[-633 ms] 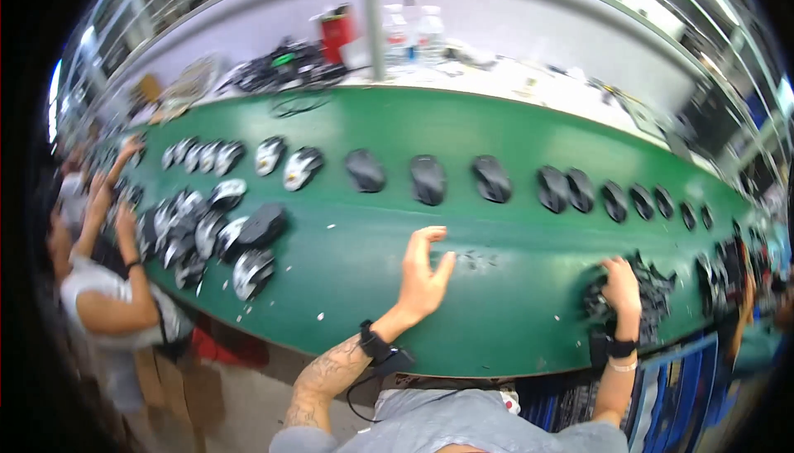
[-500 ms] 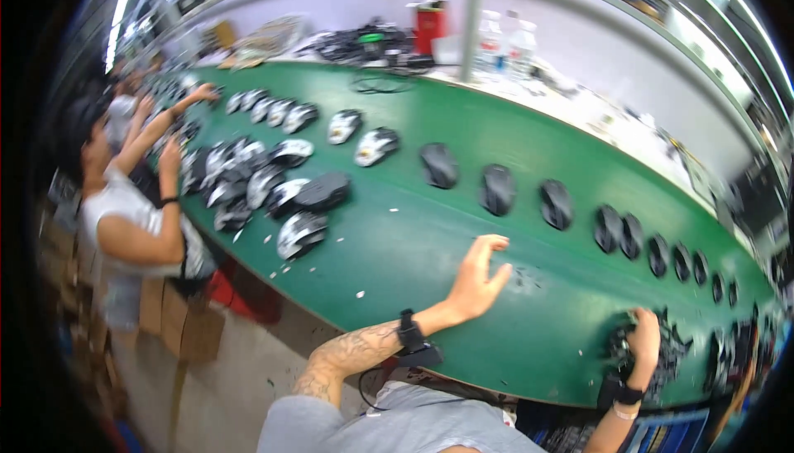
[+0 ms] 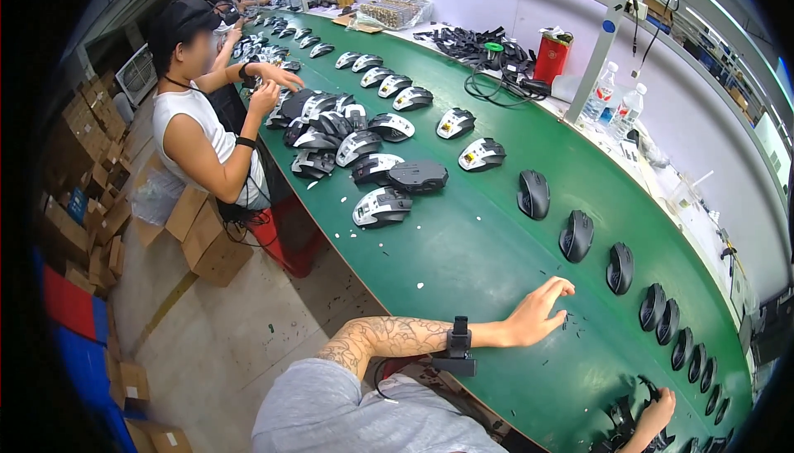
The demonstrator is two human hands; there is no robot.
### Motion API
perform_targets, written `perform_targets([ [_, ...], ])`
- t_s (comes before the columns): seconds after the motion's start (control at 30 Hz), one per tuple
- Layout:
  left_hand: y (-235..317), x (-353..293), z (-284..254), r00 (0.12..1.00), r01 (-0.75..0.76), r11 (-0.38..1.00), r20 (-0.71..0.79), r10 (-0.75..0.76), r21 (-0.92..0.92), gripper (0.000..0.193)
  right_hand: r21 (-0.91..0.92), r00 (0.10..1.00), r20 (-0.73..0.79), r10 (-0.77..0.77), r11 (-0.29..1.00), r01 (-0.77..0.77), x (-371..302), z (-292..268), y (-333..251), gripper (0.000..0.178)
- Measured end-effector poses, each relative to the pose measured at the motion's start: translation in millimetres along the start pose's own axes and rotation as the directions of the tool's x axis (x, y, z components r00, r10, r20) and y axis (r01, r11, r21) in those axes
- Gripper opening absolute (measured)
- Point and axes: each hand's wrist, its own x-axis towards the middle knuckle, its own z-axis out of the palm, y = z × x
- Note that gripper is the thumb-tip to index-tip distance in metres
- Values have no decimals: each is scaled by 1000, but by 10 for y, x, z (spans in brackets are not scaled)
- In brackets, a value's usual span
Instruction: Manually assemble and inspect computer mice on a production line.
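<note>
My left hand (image 3: 538,314) hovers over or rests on the green bench, palm down, fingers stretched with the thumb apart, holding nothing. Small black bits (image 3: 574,321) lie beside its fingertips. At the lower right, my right hand (image 3: 659,413) curls its fingers around a dark piece at a pile of black plastic parts (image 3: 619,422); a black plastic part (image 3: 648,387) sticks up at its fingertips. Beyond my hands a row of black computer mice (image 3: 576,236) runs along the bench. White-and-black mice without their top covers (image 3: 382,207) lie heaped to the left.
A co-worker (image 3: 198,114) in a white top handles mice at the left of the green bench (image 3: 430,250). Black cables (image 3: 496,81), a red container (image 3: 552,58) and plastic bottles (image 3: 626,110) stand along the back. Cardboard boxes (image 3: 211,234) sit on the floor.
My view has turned left, so bench and mice appear shifted right. My left hand stays stretched over the bench. A black part now stands up at my right fingertips.
</note>
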Motion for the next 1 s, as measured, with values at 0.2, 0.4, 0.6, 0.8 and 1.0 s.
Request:
perform_targets([
  [0.2, -16, 3, 80, 998, -39, 998, 52, 42, -49, 31, -27, 988, -93, 120, 992, -123, 36, -406, -489, 17],
  [0.4, -288, 189, 238, 764, 623, 646, 522, -380, -440, 31, 304, 957, -262, -128, 930, 208, 526, -222, -1761, 29],
  [0.6, -345, 493, 279, 866, 480, 582, 251, -432, -656, 42, 281, 779, -443, -444, 756, 591, 849, 78, -2338, 31],
  [0.8, -350, 710, 222, 915, 362, 719, 80, -395, -593, 29, 436, 824, -371, -429, 703, 562, 956, 208, -2309, 45],
  [1.0, -268, 662, 217, 980, 174, 883, -8, -197, -435, 24, 542, 831, -269, -487, 637, 549, 978, 208, -2405, 65],
])
